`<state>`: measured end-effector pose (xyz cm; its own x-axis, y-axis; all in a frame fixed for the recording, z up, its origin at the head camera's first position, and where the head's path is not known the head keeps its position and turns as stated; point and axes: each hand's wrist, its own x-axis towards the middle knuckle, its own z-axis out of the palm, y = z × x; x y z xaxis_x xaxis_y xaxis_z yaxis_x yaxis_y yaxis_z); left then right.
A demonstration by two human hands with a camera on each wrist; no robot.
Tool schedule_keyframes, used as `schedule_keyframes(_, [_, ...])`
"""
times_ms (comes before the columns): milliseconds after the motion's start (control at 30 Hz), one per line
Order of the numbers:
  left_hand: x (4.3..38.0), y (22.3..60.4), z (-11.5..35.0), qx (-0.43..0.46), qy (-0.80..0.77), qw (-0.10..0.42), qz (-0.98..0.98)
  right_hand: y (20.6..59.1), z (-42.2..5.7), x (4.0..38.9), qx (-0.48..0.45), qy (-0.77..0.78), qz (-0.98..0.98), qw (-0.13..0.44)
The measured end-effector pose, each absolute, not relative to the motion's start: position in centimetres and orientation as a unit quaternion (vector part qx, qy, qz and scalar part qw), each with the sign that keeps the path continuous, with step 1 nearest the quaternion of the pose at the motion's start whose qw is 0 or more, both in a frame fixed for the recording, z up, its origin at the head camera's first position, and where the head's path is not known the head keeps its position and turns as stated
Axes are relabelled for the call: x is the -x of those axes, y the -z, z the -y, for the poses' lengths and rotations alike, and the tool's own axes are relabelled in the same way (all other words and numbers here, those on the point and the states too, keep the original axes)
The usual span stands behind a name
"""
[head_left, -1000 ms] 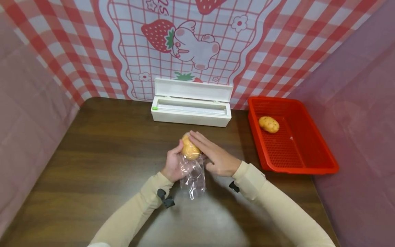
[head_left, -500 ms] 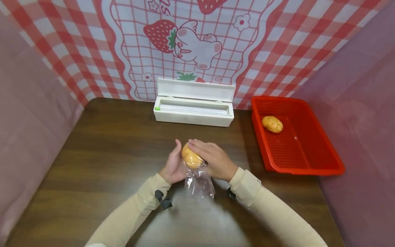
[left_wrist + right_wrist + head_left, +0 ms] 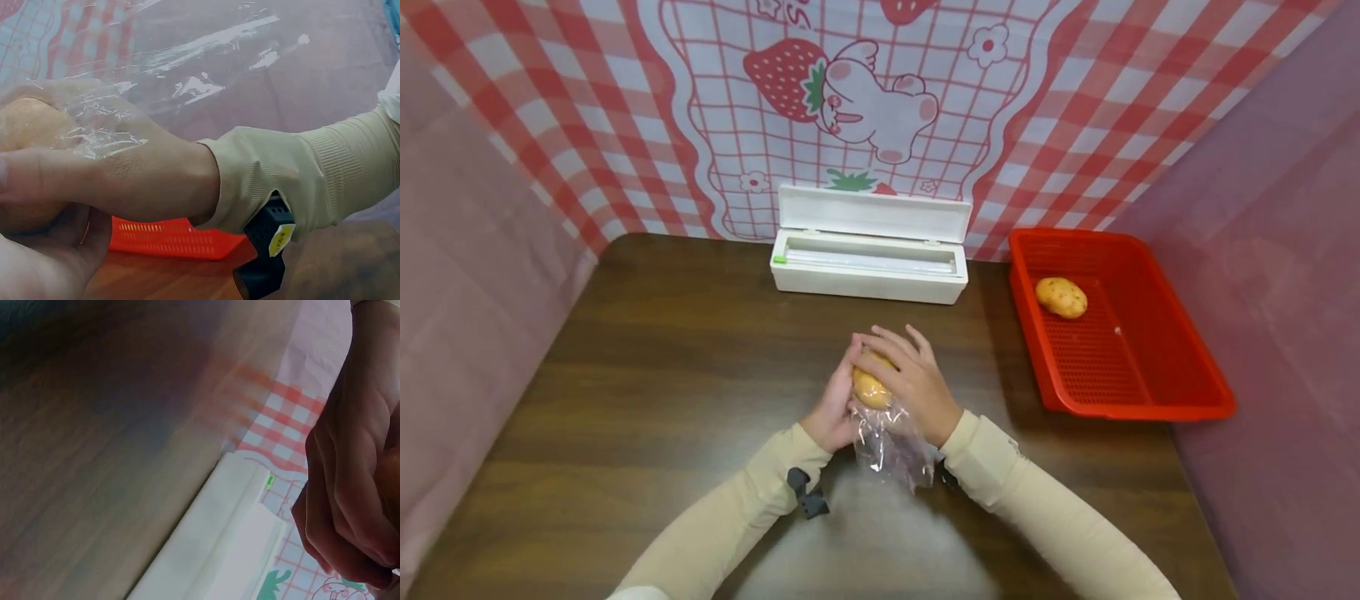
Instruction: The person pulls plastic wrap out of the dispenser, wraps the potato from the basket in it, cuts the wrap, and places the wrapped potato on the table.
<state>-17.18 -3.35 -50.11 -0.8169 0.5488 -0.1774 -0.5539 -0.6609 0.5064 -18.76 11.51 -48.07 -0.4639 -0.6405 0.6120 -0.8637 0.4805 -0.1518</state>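
Our right hand (image 3: 917, 387) has shifted farther across the potato (image 3: 872, 392), hiding its top; we grasp it between those curved fingers and our curled left hand (image 3: 833, 414). Clear film (image 3: 891, 450) trails below. Beyond, we see an open white box (image 3: 868, 283) and, rightward, another potato (image 3: 1062, 297) in a red basket (image 3: 1138, 412).

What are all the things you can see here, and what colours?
Table: one, brown, underneath
Strawberry cloth: one, red-and-white, behind the table
Side cloths: two, pinkish-purple, left and right
Box: one, white, back of the table, lid up
Roll: one, whitish, in the box
Tab: one, green, box's left end
Basket: one, red, right side
Other potato: one, yellowish, in the basket
Held potato: one, yellow, in the middle
Clear film: one piece, see-through, on the held potato
Wrist devices: two, black, one per wrist
Sleeves: two, beige, at the bottom
Left hand and right hand: two, bare, around the held potato
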Motion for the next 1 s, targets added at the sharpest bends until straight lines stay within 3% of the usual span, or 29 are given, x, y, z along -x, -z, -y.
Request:
schedule_keyframes(333, [15.7, 49.7, 2.8, -0.050, -0.899, 0.290, -0.326, 48.1, -11.4, 16.8, -0.463, -0.278, 0.774, 0.330])
schedule_keyframes(533, [15.3, 49.8, 2.7, -0.067, -0.899, 0.311, -0.301, 48.0, -11.5, 16.5, -0.496, -0.250, 0.757, 0.344])
schedule_keyframes(800, [14.8, 49.9, 2.8, -0.053, -0.905, 0.336, -0.256, 48.3, -10.9, 15.5, -0.465, -0.280, 0.776, 0.320])
schedule_keyframes(1000, [14.4, 50.2, 2.8, -0.053, -0.913, 0.305, -0.266, 47.5, -10.6, 14.5, -0.446, -0.357, 0.788, 0.230])
